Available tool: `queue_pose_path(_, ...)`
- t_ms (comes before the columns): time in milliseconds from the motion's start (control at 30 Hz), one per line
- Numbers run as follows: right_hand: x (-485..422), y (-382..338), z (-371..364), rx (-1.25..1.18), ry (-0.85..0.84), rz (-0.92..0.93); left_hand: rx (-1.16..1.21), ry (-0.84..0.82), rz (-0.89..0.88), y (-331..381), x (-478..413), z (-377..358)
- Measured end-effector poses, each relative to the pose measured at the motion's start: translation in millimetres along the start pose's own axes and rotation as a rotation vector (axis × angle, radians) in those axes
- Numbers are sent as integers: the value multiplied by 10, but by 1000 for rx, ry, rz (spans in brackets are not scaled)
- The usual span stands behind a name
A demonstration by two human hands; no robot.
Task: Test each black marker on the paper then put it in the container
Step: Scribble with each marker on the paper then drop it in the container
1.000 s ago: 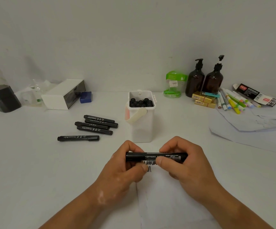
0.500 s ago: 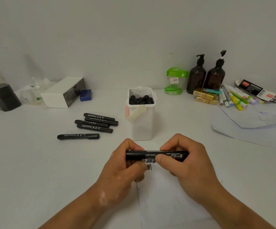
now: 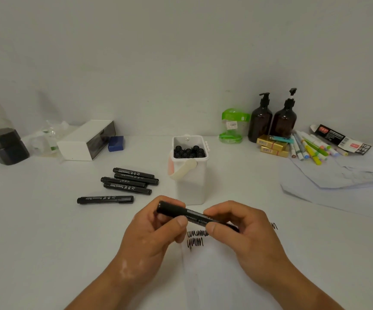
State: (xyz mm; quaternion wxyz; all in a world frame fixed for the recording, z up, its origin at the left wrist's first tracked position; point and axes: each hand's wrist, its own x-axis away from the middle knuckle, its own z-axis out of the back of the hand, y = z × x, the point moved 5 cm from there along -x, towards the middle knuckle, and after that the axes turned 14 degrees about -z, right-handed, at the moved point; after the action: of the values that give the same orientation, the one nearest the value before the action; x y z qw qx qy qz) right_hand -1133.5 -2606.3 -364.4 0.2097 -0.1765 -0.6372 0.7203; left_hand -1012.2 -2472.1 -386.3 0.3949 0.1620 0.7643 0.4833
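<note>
The black marker (image 3: 194,217) is not level any more. A moment ago it lay flat between the two hands. Now its left end tips up toward 10 o'clock and its right end dips toward 4 o'clock. The left hand (image 3: 154,238) curls round the thick left end. The right hand (image 3: 243,233) pinches the other end with thumb and fingers. The cap is probably being worked, but on or off cannot be told. The marker hangs over the paper (image 3: 221,276), and more of the scribbles (image 3: 195,239) show than before. The container (image 3: 190,184) waits at 12 o'clock, and five loose markers (image 3: 127,182) lie at 10 o'clock on the surface (image 3: 35,231).
</note>
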Motion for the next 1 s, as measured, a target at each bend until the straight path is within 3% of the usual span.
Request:
queue_pose_path(67, 4, 30, -43, -22, -52, -49, 38, 14, -4, 24, 1, -17)
queue_pose_path(200, 15, 86, -163, 44, -156, -68, -119, -122, 10, -1, 33, -78)
queue_pose_path(300, 11, 68, -147, 168, -71, 5, -164, -155, 25, 15, 18, -83)
queue_pose_path(433, -17, 29, -8, 100, 37, 45, -339, -172, 16, 62, -13, -25)
queue_pose_path(567, -30, 26, 7, -2, -20, 18, -377, -260, -1, 52, -12, -48)
queue_pose_path(800, -37, 87, -19, 71, -126, 20, -516, -458, 32, -39, 47, -70)
queue_pose_path(1000, -151, 104, 293, -34, 76, 27, -505, -350, 56, -27, -29, 40)
